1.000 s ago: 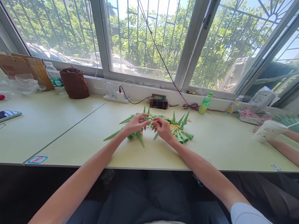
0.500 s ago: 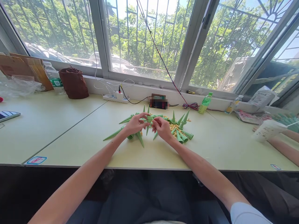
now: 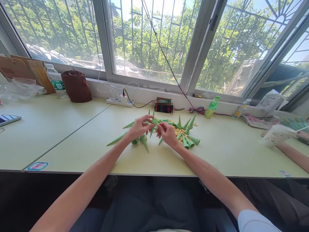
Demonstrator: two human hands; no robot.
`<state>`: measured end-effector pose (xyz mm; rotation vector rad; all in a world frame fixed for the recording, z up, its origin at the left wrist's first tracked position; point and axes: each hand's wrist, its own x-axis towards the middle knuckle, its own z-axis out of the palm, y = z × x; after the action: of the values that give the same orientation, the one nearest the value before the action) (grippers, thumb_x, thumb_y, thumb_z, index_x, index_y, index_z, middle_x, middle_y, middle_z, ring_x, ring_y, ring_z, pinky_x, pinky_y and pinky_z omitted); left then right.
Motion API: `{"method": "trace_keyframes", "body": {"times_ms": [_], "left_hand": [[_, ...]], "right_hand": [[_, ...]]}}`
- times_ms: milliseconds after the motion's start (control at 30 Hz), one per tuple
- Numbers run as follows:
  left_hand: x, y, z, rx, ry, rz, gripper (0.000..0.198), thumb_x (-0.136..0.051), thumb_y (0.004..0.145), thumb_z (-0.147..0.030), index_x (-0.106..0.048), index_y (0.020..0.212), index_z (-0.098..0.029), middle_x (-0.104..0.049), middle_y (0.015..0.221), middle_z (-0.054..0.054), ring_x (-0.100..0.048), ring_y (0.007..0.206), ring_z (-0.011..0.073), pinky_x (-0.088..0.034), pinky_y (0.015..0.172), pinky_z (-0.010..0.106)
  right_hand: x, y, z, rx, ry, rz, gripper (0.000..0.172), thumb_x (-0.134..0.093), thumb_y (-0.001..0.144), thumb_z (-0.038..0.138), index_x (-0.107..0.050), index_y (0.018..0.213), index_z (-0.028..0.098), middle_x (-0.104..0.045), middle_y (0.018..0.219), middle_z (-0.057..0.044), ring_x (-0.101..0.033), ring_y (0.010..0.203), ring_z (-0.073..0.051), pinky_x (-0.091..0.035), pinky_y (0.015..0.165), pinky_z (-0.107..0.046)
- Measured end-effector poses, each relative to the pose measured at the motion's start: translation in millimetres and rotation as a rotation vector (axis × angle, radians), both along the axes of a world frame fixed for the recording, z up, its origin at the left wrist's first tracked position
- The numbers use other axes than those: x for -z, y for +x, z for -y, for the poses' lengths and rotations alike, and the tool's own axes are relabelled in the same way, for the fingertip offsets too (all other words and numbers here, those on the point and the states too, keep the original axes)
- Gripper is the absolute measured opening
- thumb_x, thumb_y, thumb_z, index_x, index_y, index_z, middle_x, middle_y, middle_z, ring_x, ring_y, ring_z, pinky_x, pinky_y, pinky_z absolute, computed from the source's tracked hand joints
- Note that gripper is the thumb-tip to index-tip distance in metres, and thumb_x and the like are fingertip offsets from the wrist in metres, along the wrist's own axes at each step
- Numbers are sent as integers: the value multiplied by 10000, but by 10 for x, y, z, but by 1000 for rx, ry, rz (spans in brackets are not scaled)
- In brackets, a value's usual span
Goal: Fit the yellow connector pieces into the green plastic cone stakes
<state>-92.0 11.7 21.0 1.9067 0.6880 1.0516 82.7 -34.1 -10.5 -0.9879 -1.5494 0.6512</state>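
Between the fingers of my left hand [image 3: 140, 126] is a green plastic cone [image 3: 153, 121], its wide rim up and its point down. My right hand [image 3: 166, 132] is close beside it, thumb and fingertips pinched together near the cone; whatever lies in that pinch is too small to make out. Around both hands lie several more green cones [image 3: 190, 141], some on their sides and some standing point up. Small yellow pieces [image 3: 179, 132] are heaped among the cones to the right of my right hand.
A phone-like device [image 3: 164, 105] and a white power strip [image 3: 120, 101] lie along the window wall. A green bottle [image 3: 212, 107] stands back right, a brown bag [image 3: 76, 86] back left. At far right, another person's arm [image 3: 293, 154] rests near a white cup [image 3: 277, 135].
The cone in my left hand has tilted, its rim turning more toward me and its point shifting slightly left. My right hand has barely moved. The other person's arms at far right have shifted.
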Motion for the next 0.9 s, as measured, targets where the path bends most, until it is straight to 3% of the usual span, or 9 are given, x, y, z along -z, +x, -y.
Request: {"method": "trace_keyframes", "body": {"times_ms": [133,300,433,633,900], "left_hand": [[-35,13,20,-39,-49,62,432,-706,762,-495,-542,992,-168,-616,859,40,-619,567,129,-493,414,239],[-59,22,36,-14,-115,68,459,-583,825,-615,-498,793,-165,-615,701,28,-586,499,116,-470,411,239],[-49,16,35,26,-175,7,486,-543,830,-662,-472,823,-181,-638,623,18,-570,431,124,-446,395,242],[-35,12,23,91,-257,20,510,-538,826,-676,-493,868,-169,-683,678,56,-608,462,144,-465,417,252],[-20,8,-6,83,-284,7,515,-515,841,-675,-525,884,-162,-671,663,53,-619,483,149,-478,437,249]], "right_hand": [[-23,8,12,63,34,3,320,-505,908,512,-541,852,199,-626,695,-12,-594,517,-121,-494,480,-239],[-42,4,26,83,48,20,312,-504,907,509,-543,876,201,-627,713,-11,-595,529,-122,-494,485,-242],[-30,2,26,51,43,42,297,-527,899,497,-547,881,202,-640,721,-16,-611,550,-131,-503,513,-253],[-21,22,19,21,51,34,274,-537,903,474,-551,864,203,-636,671,-11,-607,545,-142,-498,522,-267],[1,24,5,19,36,58,292,-552,890,499,-555,858,209,-622,627,2,-607,534,-142,-510,537,-266]]}}
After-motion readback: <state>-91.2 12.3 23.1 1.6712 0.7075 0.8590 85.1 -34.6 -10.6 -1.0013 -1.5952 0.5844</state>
